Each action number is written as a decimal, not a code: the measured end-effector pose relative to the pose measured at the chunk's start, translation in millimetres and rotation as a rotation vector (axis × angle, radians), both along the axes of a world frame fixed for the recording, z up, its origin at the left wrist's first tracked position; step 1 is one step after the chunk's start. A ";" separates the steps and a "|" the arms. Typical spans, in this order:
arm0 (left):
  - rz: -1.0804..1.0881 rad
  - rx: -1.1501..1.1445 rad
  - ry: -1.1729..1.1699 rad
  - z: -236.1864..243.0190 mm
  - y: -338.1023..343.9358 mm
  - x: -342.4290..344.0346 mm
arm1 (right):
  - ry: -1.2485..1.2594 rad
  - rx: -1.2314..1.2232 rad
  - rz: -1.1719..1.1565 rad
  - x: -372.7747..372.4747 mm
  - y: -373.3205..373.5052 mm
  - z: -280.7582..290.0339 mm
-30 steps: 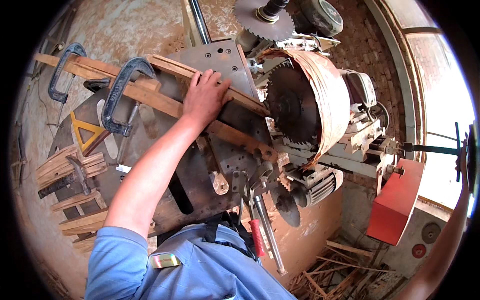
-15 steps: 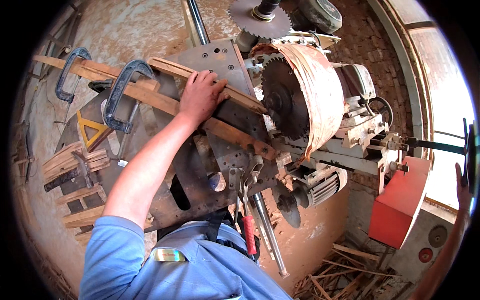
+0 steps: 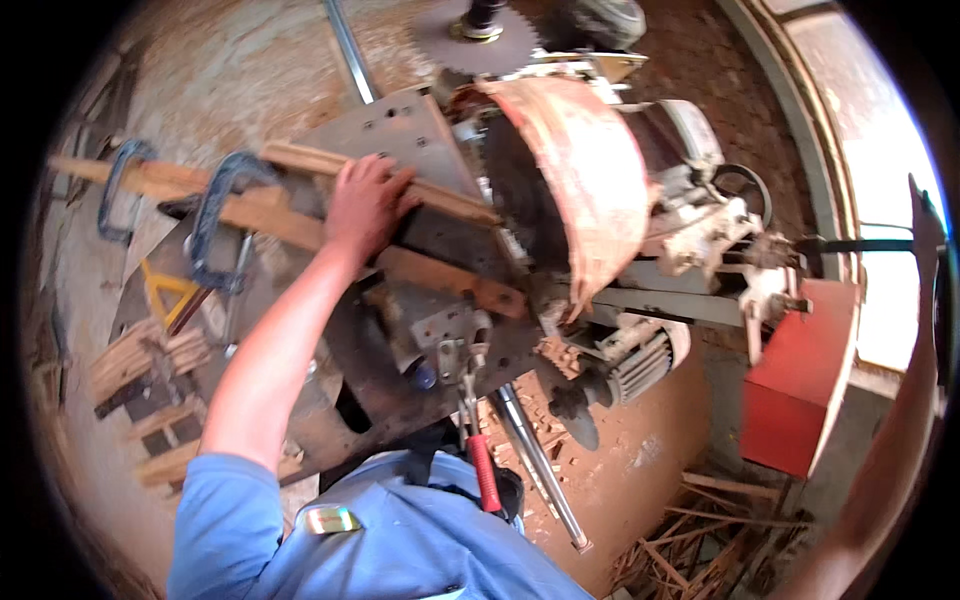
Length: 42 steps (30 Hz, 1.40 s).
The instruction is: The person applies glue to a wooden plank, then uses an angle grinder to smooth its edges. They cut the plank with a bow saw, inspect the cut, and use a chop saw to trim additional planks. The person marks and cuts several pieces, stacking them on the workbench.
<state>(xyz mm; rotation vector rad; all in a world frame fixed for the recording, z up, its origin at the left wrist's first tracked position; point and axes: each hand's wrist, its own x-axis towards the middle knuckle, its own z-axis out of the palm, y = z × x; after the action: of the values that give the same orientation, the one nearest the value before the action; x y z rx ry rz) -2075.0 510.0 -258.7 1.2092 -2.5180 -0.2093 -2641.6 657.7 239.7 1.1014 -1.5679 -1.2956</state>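
Observation:
My left hand [image 3: 366, 203] is closed over a long narrow wooden strip [image 3: 455, 203], its fingers lying across the top. The strip's right end reaches the dark, toothed circular saw blade [image 3: 512, 180], which is blurred here and partly under a curved, peeling cover [image 3: 592, 165]. Alongside the strip runs a wooden board [image 3: 455, 281] fixed across the metal table [image 3: 340, 340]. Two C-clamps [image 3: 207, 225] grip its left part. At the far right rim, my right hand [image 3: 928, 225] is raised at the end of a dark shaft [image 3: 868, 246]; its fingers are too narrow and dark to read.
On the table's left lie a yellow set square [image 3: 172, 296], a hammer [image 3: 158, 368] and short wood pieces [image 3: 185, 350]. Red-handled pliers [image 3: 482, 472] hang at the near edge. A second saw blade [image 3: 475, 40] stands behind; a red box [image 3: 800, 385] and scrap wood [image 3: 710, 530] are at right.
The view has shifted, moving the machine leftward in the picture. My right hand has risen along the right rim to the shaft's end. My left hand keeps its place on the strip.

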 end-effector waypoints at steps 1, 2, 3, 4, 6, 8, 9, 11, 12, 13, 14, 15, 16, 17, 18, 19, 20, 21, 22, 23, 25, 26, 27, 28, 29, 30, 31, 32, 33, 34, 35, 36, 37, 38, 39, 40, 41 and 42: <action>0.010 -0.057 0.006 2.2 0.2 6.1 | -0.281 -0.243 0.078 -3.4 8.0 -25.5; -0.011 -0.039 -0.007 0.1 -2.1 9.6 | -0.482 -0.456 0.164 8.4 20.3 -44.4; 0.018 -0.047 -0.008 6.3 0.5 10.5 | -0.573 -0.567 0.238 24.6 22.0 -60.1; 0.024 -0.103 -0.012 1.1 0.1 15.0 | -0.534 -0.586 0.297 39.9 17.6 -66.2; 0.065 -0.039 -0.028 9.9 4.1 16.8 | -0.464 -0.607 0.181 67.2 13.4 -63.1; 0.024 -0.004 0.021 7.7 9.1 -2.0 | -0.425 -0.627 -0.165 53.7 10.8 -28.2; 0.023 -0.006 0.021 8.1 10.7 -3.4 | -0.419 -0.570 -0.300 40.6 0.0 -22.6; 0.023 0.009 0.032 5.1 6.9 -1.5 | -0.407 -0.477 -0.460 37.9 -25.1 -15.6; 0.034 0.019 0.035 3.4 6.3 1.5 | -0.400 -0.453 -0.492 47.3 -34.8 -15.4; 0.022 0.018 0.048 3.4 5.9 -0.7 | -0.385 -0.428 -0.537 58.4 -37.9 -11.9; 0.034 0.015 0.044 6.3 6.3 3.1 | -0.487 -0.526 -0.530 88.9 -40.6 -13.6; 0.054 0.005 0.032 9.3 5.1 8.3 | -0.603 -0.625 -0.517 109.8 -41.0 -19.5; 0.063 0.018 0.030 10.9 4.4 10.9 | -0.871 -0.705 -0.392 93.2 -29.6 -9.8; 0.061 0.018 0.002 16.0 5.3 10.4 | -0.978 -0.718 -0.292 68.6 -14.9 -6.1; 0.016 0.014 0.057 12.1 6.9 2.0 | -0.908 -0.654 -0.223 55.1 13.9 14.6; 0.003 -0.017 0.054 10.4 4.2 4.8 | -0.849 -0.563 -0.099 22.0 25.0 19.8; -0.013 0.011 0.055 10.2 2.4 6.3 | -0.704 -0.391 0.024 -7.0 42.0 39.1; -0.016 -0.047 0.069 5.9 5.0 0.9 | -0.510 -0.204 0.136 -21.9 69.3 62.0; -0.004 0.000 0.052 7.6 2.6 1.7 | -0.360 -0.052 0.261 -18.3 75.0 66.3; 0.008 -0.065 0.075 3.6 4.5 6.6 | -0.295 0.058 0.355 -18.2 79.5 63.9; 0.033 -0.050 0.030 6.6 4.0 18.1 | -0.395 0.175 0.488 28.4 55.3 30.4; 0.033 -0.053 0.019 7.6 4.6 18.0 | -0.458 0.231 0.509 69.3 46.0 17.3; 0.034 -0.058 0.012 7.7 3.9 17.4 | -0.499 0.274 0.555 108.5 33.5 11.5; 0.027 -0.055 0.013 5.8 5.3 16.3 | -0.566 0.237 0.422 104.3 40.1 19.0; 0.027 -0.064 0.028 2.2 6.3 18.0 | -0.608 0.333 0.538 95.7 39.5 23.8; 0.029 -0.082 0.051 2.1 4.8 12.8 | -0.653 0.330 0.527 93.5 40.9 26.9; 0.030 -0.100 0.073 2.2 3.8 9.5 | -0.698 0.325 0.516 91.6 42.8 28.3; 0.026 -0.088 0.074 2.5 3.4 8.8 | -0.768 0.175 0.421 94.9 43.7 23.2; 0.020 -0.077 0.074 3.1 3.4 10.6 | -0.835 0.023 0.324 101.8 43.8 11.0; 0.012 -0.066 0.073 4.1 3.6 14.2 | -0.863 -0.027 0.312 75.4 43.9 9.0; 0.000 -0.061 0.056 5.4 2.9 11.0 | -0.889 -0.084 0.298 43.0 47.5 7.0; -0.029 -0.051 0.076 1.6 1.2 5.1 | -0.893 -0.135 0.270 22.4 52.4 14.6; -0.033 -0.034 0.055 3.9 0.7 2.4 | -0.740 -0.236 0.233 10.9 42.2 10.1; -0.018 0.018 0.021 10.1 -0.6 7.9 | -0.893 -0.418 0.215 34.7 21.5 -11.1; -0.025 -0.059 0.073 5.0 -0.3 8.1 | -0.898 -0.430 0.339 46.0 20.3 -14.4; -0.027 -0.083 0.080 3.6 -0.3 10.3 | -0.886 -0.510 0.290 57.7 13.4 -23.2; -0.014 0.002 0.070 10.5 2.5 7.3 | -0.932 -0.541 0.375 60.0 15.3 -24.5; 0.003 0.045 0.046 14.0 4.6 6.2 | -0.909 -0.603 0.347 69.6 16.7 -28.7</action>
<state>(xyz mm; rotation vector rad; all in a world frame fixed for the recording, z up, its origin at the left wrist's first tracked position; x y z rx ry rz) -2068.8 514.6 -244.8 1.2116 -2.4837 -0.2916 -2572.0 674.4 211.0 1.5390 -2.0630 -0.0019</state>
